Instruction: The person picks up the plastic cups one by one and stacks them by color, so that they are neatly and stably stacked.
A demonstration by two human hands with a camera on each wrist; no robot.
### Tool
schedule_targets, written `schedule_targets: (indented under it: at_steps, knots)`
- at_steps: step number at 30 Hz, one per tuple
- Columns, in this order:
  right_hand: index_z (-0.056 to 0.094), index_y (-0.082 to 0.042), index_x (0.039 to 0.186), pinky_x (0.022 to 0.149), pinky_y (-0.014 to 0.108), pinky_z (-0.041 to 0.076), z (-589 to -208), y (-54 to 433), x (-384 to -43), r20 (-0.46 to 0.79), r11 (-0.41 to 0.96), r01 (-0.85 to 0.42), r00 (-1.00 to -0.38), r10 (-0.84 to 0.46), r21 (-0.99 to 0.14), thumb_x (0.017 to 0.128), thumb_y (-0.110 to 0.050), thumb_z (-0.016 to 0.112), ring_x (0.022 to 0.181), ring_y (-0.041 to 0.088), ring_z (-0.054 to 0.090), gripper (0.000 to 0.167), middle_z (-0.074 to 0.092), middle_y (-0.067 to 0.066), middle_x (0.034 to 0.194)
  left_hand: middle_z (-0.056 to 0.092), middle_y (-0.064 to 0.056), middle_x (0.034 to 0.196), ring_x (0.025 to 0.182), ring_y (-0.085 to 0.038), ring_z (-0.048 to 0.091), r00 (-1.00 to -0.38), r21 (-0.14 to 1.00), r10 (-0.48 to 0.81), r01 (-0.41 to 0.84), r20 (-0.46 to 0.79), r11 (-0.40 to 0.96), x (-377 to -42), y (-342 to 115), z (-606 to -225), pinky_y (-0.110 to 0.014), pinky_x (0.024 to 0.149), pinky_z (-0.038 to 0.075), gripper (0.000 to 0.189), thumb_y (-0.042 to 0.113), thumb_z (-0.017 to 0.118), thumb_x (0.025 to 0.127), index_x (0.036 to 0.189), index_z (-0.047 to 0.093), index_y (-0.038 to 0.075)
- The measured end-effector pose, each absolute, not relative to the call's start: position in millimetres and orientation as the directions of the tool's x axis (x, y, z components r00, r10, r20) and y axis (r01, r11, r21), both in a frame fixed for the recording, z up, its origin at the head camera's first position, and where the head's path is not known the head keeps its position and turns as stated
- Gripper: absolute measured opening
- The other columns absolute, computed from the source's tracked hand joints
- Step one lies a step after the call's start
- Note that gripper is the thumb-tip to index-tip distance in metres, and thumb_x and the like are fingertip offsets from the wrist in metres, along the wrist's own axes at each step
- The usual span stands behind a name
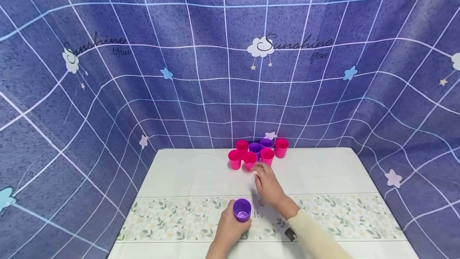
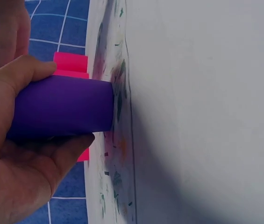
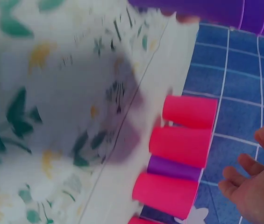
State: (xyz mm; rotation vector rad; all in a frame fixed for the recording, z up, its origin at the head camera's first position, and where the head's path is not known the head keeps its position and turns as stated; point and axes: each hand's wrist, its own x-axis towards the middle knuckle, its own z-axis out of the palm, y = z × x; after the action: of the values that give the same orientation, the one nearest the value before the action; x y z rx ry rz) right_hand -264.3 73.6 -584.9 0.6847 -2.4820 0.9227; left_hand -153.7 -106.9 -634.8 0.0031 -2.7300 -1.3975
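Observation:
My left hand (image 1: 229, 226) grips a purple cup (image 2: 66, 105) from the side, thumb and fingers around it, mouth up. Rim lines on the purple cups (image 3: 251, 16) in the right wrist view show several nested together. My right hand (image 1: 269, 187) is stretched forward, its fingers loosely bent with nothing between them. Its fingertips are right by the front pink cup (image 1: 249, 162). Around that cup stand another pink cup (image 1: 235, 160) to the left, a pink cup (image 1: 267, 157) to the right, and a purple cup (image 1: 255, 149) behind.
More cups stand at the back: a pink cup (image 1: 242, 145), a purple cup (image 1: 266, 143) and a pink cup (image 1: 282, 148). A small dark item (image 1: 290, 234) lies near my right sleeve. Blue gridded curtains (image 1: 201, 111) enclose the white table (image 1: 179, 175) behind and at both sides.

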Motion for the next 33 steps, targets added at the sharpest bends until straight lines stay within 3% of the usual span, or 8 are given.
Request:
schedule_targets:
  at_steps: [8, 18, 27, 33]
  knots:
    - [0.065, 0.002, 0.128, 0.114, 0.057, 0.049, -582, 81, -296, 0.488, 0.711, -0.542, -0.814, -0.314, -0.447, 0.099, -0.001, 0.062, 0.126, 0.042, 0.061, 0.029, 0.062, 0.023, 0.132, 0.077, 0.001, 0.109, 0.105, -0.022, 0.075, -0.996, 0.798, -0.06, 0.012, 0.06, 0.602, -153, -105, -634, -0.047, 0.098, 0.062, 0.062, 0.028, 0.093, 0.067, 0.118, 0.058, 0.021]
    - [0.066, 0.001, 0.126, 0.115, 0.053, 0.051, -590, 85, -330, 0.501, 0.76, -0.55, -0.793, -0.346, -0.346, 0.094, 0.001, 0.067, 0.124, 0.041, 0.065, 0.032, 0.067, 0.022, 0.127, 0.077, 0.006, 0.103, 0.096, -0.016, 0.075, -0.991, 0.779, -0.058, 0.056, 0.118, 0.625, -152, -109, -641, -0.039, 0.087, 0.063, 0.059, 0.03, 0.092, 0.068, 0.116, 0.059, 0.024]
    - [0.066, 0.001, 0.131, 0.127, 0.059, 0.038, -584, 83, -350, 0.414, 0.801, -0.509, -0.833, -0.366, -0.315, 0.093, 0.0, 0.072, 0.136, 0.04, 0.06, 0.039, 0.066, 0.022, 0.138, 0.077, 0.006, 0.104, 0.098, -0.015, 0.075, -0.993, 0.771, -0.059, 0.045, 0.106, 0.635, -153, -110, -640, -0.039, 0.089, 0.063, 0.06, 0.032, 0.091, 0.068, 0.117, 0.058, 0.025]
    - [0.059, -0.003, 0.145, 0.13, 0.063, 0.032, -584, 84, -362, 0.313, 0.832, -0.483, -0.862, -0.398, -0.273, 0.09, -0.005, 0.074, 0.149, 0.041, 0.049, 0.057, 0.057, 0.021, 0.153, 0.077, 0.005, 0.106, 0.099, -0.017, 0.076, -0.994, 0.762, -0.042, 0.053, 0.104, 0.646, -154, -110, -642, -0.041, 0.089, 0.064, 0.06, 0.033, 0.091, 0.069, 0.119, 0.057, 0.024]
